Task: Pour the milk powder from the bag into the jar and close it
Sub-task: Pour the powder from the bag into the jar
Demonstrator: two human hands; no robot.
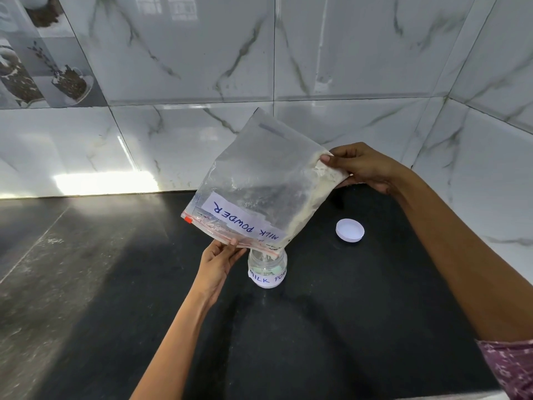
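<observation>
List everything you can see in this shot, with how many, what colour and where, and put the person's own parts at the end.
bag: one, clear plastic with a white MILK POWDER label, tipped upside down over the jar, mouth at the jar's opening
milk powder: off-white, along the bag's right edge
jar: one, clear with a white label, upright on the counter, open
lid: one, white, on the counter right of the jar
counter: one, black
wall tiles: white marble-look, behind
left hand: grip on the bag's mouth edge
right hand: grip on the bag's raised bottom corner
sleeve: purple patterned, lower right
</observation>
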